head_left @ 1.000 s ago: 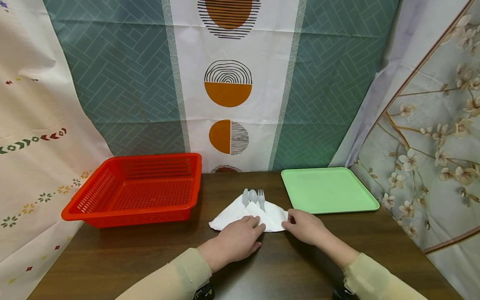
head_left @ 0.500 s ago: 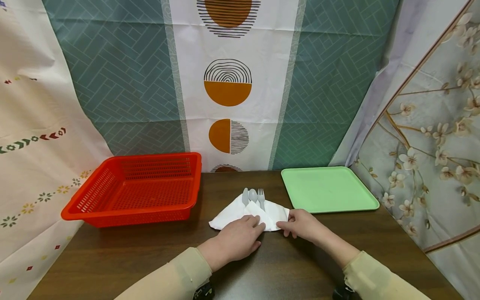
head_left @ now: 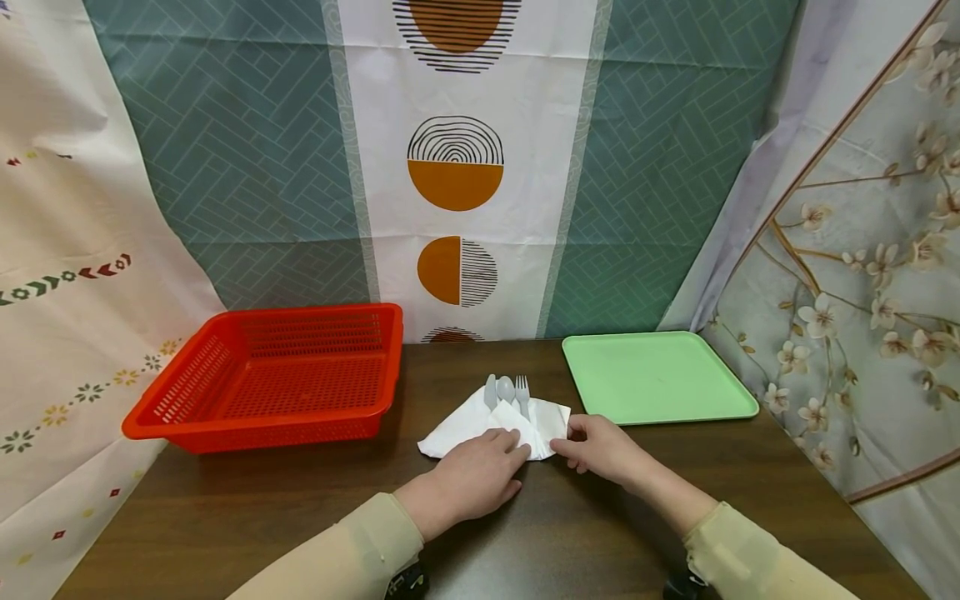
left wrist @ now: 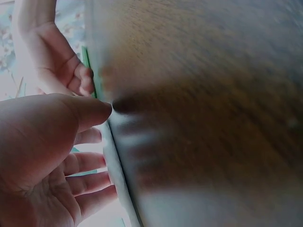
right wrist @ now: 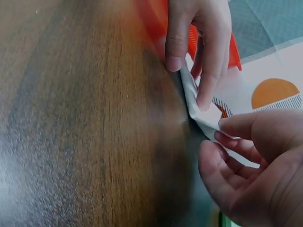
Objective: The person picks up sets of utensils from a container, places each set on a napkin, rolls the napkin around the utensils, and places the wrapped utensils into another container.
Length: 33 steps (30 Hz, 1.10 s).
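While a creased cloth backdrop [head_left: 457, 187] rises behind everything, its blue-green side panels woven with a brick-like line pattern and its white middle strip printed with ochre discs and black stripes, a flower-patterned cloth [head_left: 862, 275] slants along the right side. Dark brown wood grain streaks the table [head_left: 225, 517], whose surface has a dull sheen. On it, toward the left, sits a red basket [head_left: 262, 432], rectangular, with perforated sloping walls and a broad rolled rim. Across from it, at the far right, lies a flat tray [head_left: 660, 379] in smooth pale green, round-cornered and low-edged.

Two pale yellow-green sleeves [head_left: 337, 546] come in from the near side. Between basket and tray, near the middle of the table, a thin white napkin [head_left: 517, 427] lies folded into a soft, roughly triangular form, a pointed flap crossing its front. The left hand [head_left: 472, 483] rests its extended fingers on the fold, thumb apart from them. The right hand [head_left: 603, 450] pinches the napkin's right corner between thumb and fingertips, lifting that edge a little.

Smallest are three grey utensils poking from the fold, lower ends hidden: a slim, round-tipped knife [head_left: 491, 394], an oval-bowled spoon [head_left: 506, 389] and a narrow-tined fork [head_left: 522, 396].
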### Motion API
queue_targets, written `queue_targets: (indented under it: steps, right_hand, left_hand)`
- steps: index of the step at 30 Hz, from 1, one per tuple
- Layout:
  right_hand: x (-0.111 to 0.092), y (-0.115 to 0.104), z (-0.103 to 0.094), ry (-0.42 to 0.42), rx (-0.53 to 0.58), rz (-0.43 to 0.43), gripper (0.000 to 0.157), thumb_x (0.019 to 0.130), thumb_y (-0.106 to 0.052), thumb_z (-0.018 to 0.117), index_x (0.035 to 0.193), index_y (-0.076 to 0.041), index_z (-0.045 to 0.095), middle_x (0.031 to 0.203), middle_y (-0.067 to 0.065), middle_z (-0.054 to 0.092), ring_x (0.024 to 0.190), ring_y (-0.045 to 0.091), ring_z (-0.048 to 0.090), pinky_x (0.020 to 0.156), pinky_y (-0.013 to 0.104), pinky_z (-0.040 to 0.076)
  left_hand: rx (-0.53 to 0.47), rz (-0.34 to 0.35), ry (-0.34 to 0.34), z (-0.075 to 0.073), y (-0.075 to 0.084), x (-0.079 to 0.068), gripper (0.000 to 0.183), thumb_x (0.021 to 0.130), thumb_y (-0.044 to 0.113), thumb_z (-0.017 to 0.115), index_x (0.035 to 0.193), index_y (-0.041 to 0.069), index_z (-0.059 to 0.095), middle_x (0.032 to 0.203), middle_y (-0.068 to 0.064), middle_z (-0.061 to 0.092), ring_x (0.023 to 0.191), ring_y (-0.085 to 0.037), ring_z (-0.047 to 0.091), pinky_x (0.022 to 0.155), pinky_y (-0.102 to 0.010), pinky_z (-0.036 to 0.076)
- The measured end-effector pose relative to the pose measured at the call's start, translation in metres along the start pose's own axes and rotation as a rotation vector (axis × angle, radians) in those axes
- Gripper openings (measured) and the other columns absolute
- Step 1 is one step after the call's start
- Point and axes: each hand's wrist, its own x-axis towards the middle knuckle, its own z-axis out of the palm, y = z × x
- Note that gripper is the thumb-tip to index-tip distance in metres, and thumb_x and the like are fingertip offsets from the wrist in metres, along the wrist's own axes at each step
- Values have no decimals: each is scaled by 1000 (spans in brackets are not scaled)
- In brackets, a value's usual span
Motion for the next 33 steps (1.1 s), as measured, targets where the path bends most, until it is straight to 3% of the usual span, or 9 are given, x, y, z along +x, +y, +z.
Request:
queue_targets:
  steps: [8,15,23,33]
  right_hand:
    - [1,0,4,34,50,-98,20,102,-15,80,88,-8,68,89,1,76,86,15,73,68,27,47]
    - [2,-3,9,50,113,-139,16,102,-11,80,91,-5,70,93,2,75,90,15,77,71,24,54]
    - [5,-7,14,87,26,-171,14,101,-14,82,89,-10,75,85,-3,75,80,14,67,64,26,46]
    - [9,-9,17,86,-43,-213,11,101,-16,82,91,-11,78,82,-5,71,76,16,59,64,28,46]
  left_hand:
    - [5,-1,-3,-1,-1,0,44,104,35,78,142,15,70,141,-6,68,130,-22,65,108,-32,54]
    - [-5,-5,-12,-1,-2,0,44,104,36,78,142,16,70,143,-6,67,132,-23,63,109,-34,53]
    - [-10,-8,-26,-4,-2,0,46,104,36,78,144,17,69,145,-5,66,133,-23,61,110,-33,52]
    - [-1,0,6,-3,-2,-2,51,103,36,79,148,15,68,143,-5,67,131,-23,62,108,-33,53]
